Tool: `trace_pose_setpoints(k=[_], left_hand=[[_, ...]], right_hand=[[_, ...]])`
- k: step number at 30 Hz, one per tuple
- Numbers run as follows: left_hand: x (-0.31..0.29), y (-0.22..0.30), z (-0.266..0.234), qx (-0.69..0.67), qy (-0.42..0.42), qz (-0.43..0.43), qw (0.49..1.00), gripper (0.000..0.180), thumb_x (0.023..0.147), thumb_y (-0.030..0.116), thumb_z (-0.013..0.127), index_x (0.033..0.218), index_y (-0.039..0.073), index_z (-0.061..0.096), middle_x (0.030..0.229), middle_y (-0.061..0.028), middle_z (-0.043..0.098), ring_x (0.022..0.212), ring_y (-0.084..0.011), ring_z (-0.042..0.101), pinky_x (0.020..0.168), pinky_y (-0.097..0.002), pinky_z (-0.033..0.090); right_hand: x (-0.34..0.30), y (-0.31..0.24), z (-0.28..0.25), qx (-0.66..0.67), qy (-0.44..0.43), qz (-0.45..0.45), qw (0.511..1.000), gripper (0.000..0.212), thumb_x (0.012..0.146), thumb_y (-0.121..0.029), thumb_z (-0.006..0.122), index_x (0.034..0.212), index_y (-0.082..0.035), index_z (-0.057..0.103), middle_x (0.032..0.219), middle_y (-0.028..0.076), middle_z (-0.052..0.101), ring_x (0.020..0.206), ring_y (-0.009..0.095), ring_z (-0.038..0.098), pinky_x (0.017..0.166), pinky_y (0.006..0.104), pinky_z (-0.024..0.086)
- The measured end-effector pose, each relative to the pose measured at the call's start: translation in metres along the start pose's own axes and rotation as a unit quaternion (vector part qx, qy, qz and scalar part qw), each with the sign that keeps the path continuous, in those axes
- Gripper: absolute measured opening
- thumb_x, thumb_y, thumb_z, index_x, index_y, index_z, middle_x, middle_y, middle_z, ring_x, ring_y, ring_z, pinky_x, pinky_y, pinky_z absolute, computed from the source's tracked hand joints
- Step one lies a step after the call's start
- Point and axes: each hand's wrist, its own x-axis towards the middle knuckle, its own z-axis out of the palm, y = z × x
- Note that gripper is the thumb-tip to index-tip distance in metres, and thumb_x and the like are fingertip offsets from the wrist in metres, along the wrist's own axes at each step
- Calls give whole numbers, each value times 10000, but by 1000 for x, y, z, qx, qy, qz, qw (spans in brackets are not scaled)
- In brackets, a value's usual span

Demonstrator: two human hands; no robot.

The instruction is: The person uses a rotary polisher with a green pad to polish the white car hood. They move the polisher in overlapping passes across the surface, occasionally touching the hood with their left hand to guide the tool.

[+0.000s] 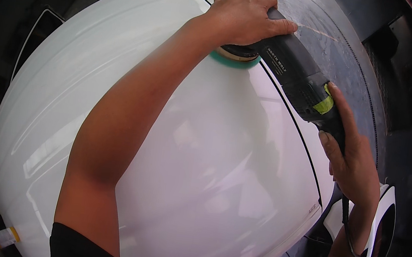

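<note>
left hand [245, 18] and right hand [356, 162] gripping polisher [298, 70], white panel [184, 177] beneath, cord [345, 212] hanging, white part [333, 219] lower right

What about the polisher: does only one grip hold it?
No, the left grip and the right grip both hold the polisher at opposite ends.
</note>
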Motion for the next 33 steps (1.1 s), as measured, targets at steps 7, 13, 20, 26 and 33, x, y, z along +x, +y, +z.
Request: trace_pose_setpoints(k=[7,13,20,26,33], left_hand=[[16,-72,-12,-176,24,-206,962,760,1012,658,548,1353,-11,666,1386,-301,612,1323,-419,561,1136,-496,429],[25,-124,-6,-259,40,-220,940,594,1028,537,610,1298,11,674,1182,-166,689,1081,-250,655,902,-348,528],[29,-56,0,-100,-3,-145,984,702,1021,622,535,1343,15,679,1356,-282,641,1321,-427,570,1119,-488,438],[5,96,-13,-146,96,-180,968,751,982,689,574,1419,84,662,1515,-219,570,1523,-428,407,1265,-658,236],[-2,24,-14,-101,75,-213,969,704,984,696,560,1418,152,671,1486,-169,602,1496,-337,468,1272,-585,279]], right_hand=[[79,-19,12,-40,13,-61,997,675,1074,-293,633,1682,-357,347,958,180,725,578,179,658,506,344,582],[124,-47,1,-112,-36,-166,979,684,1092,-342,496,1697,-126,262,847,154,688,683,211,675,563,384,541],[62,-2,5,-53,5,-39,998,683,1072,-278,632,1682,-376,339,983,202,708,583,170,656,507,332,581],[-74,13,-26,-72,26,-9,997,854,947,10,622,1701,-241,310,1315,305,683,887,340,736,874,510,606],[-19,-26,-3,-12,5,33,999,791,1007,-77,632,1695,-312,319,1175,265,712,754,276,716,741,433,608]])
